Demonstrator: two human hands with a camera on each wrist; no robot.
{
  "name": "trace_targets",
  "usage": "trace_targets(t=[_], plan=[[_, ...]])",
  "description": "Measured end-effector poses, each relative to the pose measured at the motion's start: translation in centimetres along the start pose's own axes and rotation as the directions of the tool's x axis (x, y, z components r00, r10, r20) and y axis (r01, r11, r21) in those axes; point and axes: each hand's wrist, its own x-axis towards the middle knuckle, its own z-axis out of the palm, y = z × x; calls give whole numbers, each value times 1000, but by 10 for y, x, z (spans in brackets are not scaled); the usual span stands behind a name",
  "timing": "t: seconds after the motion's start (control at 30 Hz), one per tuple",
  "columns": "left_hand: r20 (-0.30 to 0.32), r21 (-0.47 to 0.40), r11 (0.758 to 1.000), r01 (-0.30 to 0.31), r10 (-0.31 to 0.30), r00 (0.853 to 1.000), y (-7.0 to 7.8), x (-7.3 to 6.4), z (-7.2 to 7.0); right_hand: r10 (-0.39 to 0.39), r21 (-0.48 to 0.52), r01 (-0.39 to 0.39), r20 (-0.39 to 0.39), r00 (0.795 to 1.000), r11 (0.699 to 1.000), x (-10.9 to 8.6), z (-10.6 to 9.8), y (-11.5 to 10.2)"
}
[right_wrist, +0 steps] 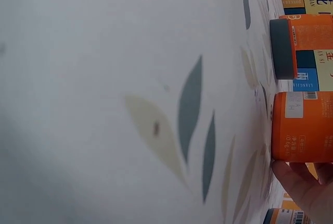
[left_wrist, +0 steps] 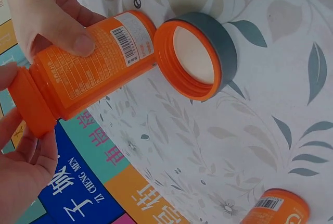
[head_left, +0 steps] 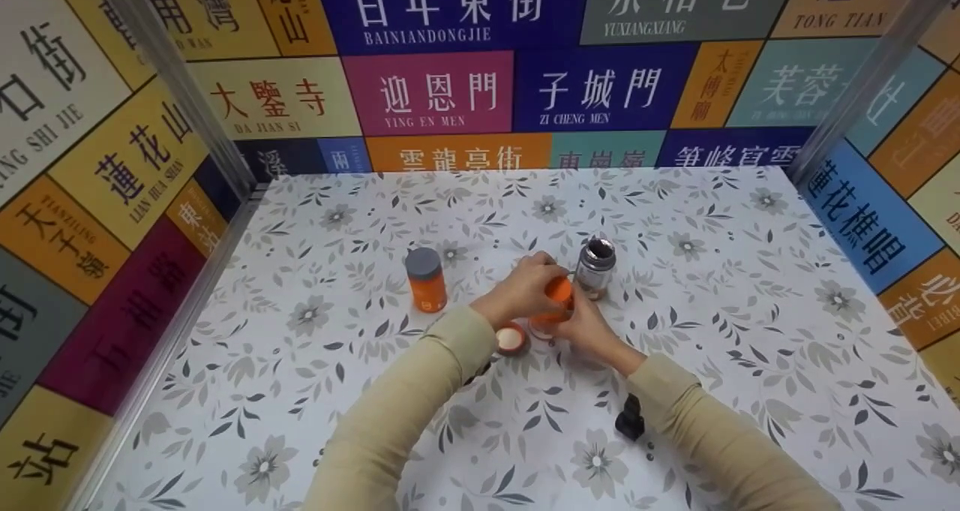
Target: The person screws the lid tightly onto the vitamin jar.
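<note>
An orange bottle (left_wrist: 104,57) with a printed label and barcode stands on the table. My right hand (head_left: 592,331) grips its body; in the right wrist view, fingers (right_wrist: 302,185) lie near its base. At the bottle's mouth, my left hand (head_left: 525,290) pinches an orange cap-like piece (left_wrist: 32,101) between thumb and fingers. In the head view, the hands partly hide both. Beside the bottle's base, a grey lid (head_left: 512,340) lies with its orange inner rim and pale liner facing up.
To the left stands a second orange bottle (head_left: 426,282) with a grey cap on. A lidless silvery jar (head_left: 596,263), dark inside, stands just behind my right hand. Walls with coloured signs (head_left: 442,91) border the flowered tabletop (head_left: 300,421) at the back and sides.
</note>
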Motion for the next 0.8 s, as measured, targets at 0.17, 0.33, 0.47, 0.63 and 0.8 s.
trace_targets(t=[0.17, 0.33, 0.47, 0.63, 0.8], plan=[[101, 7, 999, -51, 50, 994, 0, 3, -5, 49, 15, -50, 7, 999, 999, -2, 0, -5], [200, 20, 987, -160, 153, 968, -1, 6, -11, 34, 3, -34, 18, 999, 999, -11, 0, -28], [236, 20, 976, -215, 205, 950, -1, 6, -13, 43, -3, -43, 19, 999, 999, -15, -1, -41], [107, -28, 999, -38, 41, 993, 0, -1, -9, 46, 1, -46, 29, 998, 999, -14, -1, -42], [-130, 45, 983, 178, -171, 977, 3, -11, 1, 27, 72, -30, 30, 999, 997, -11, 0, -33]])
